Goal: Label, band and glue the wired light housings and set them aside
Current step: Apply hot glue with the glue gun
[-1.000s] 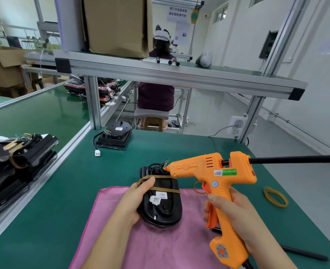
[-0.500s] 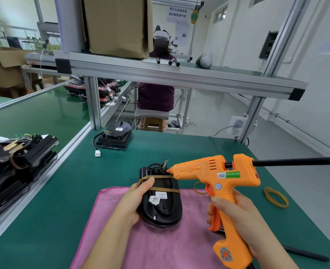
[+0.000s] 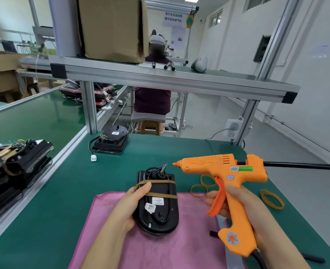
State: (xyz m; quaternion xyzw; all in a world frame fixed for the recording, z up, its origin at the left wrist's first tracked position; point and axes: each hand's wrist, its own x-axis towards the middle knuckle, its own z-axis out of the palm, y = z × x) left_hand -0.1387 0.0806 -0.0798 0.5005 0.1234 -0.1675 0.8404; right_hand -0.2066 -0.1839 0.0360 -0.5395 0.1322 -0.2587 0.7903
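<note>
1. Right, the left hand (image 3: 129,206) grips the black light housing (image 3: 166,220) by its left edge. The thumb is laid over the top and the fingers are curled underneath.
2. That housing lies near the middle of the table (image 3: 78,191). Its near half is on the pink cloth (image 3: 170,249) and its far end reaches out over the green surface.
3. Two tan rubber bands (image 3: 160,195) cross the housing. A white label (image 3: 158,201) and a white connector (image 3: 150,207) sit just on the near side of the nearer band.
4. Coloured wires (image 3: 163,167) stick up from the housing's far end.
5. Over on the right, the right hand (image 3: 243,206) is wrapped round the handle of the orange glue gun (image 3: 228,171), with fingers curled by the trigger.
6. The gun is held up off the table with its nozzle (image 3: 174,164) pointing left. The nozzle is close to the wires but clear of them.
7. A black glue stick (image 3: 303,165) juts from the back of the gun and runs off to the right.
8. Loose bands (image 3: 203,186) lie on the table under the gun, and another band (image 3: 271,199) lies further right.
9. At the far side sits a second housing (image 3: 111,140) with its cable trailing to the left.
10. At the left there is a stack of banded housings (image 3: 20,162).
</note>
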